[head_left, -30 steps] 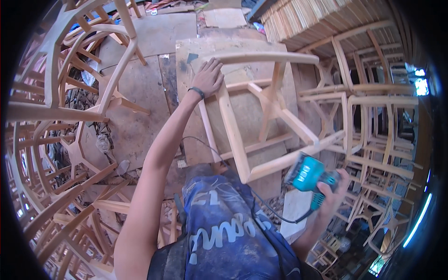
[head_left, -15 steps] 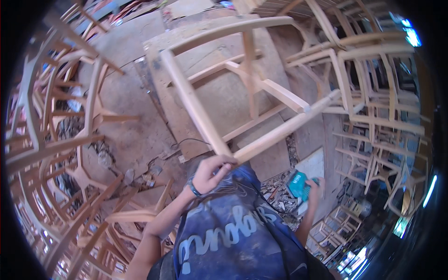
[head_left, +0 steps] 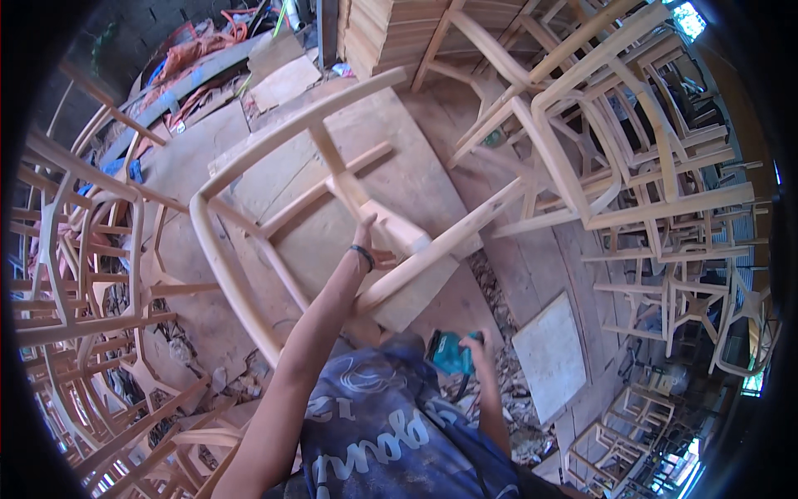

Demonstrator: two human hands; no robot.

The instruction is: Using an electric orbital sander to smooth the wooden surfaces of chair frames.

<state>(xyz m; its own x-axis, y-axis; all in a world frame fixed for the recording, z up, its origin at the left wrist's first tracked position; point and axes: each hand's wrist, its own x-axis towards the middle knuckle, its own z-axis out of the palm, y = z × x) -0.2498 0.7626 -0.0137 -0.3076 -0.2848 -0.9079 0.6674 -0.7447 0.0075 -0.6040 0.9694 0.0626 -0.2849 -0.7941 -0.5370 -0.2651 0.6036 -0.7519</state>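
Observation:
An unfinished wooden chair frame (head_left: 223, 264) lies tipped over in front of me, its long curved members sloping across the view. My left hand (head_left: 378, 243) reaches in among its parts, beside a broad flat slat (head_left: 401, 229). The thumb and fingers are spread apart along the slat's edge; whether they press on it I cannot tell. Low and to the right, my right hand (head_left: 480, 349) grips a teal power sander (head_left: 449, 353) by its body, close to my blue shirt and apart from the chair. A dark cord or hose hangs from the sander.
Under the chair is a plywood sheet (head_left: 407, 137). Stacked wooden chair frames crowd the right (head_left: 582, 204) and left (head_left: 137, 249). A pale board (head_left: 551, 358) lies on the floor at right, near wood scraps (head_left: 519, 416). Piled timber (head_left: 366, 37) stands at the back.
My left hand has left the chair's near corner and moved up to the slat. The chair has shifted left and turned in view. The sander and right hand appear further left.

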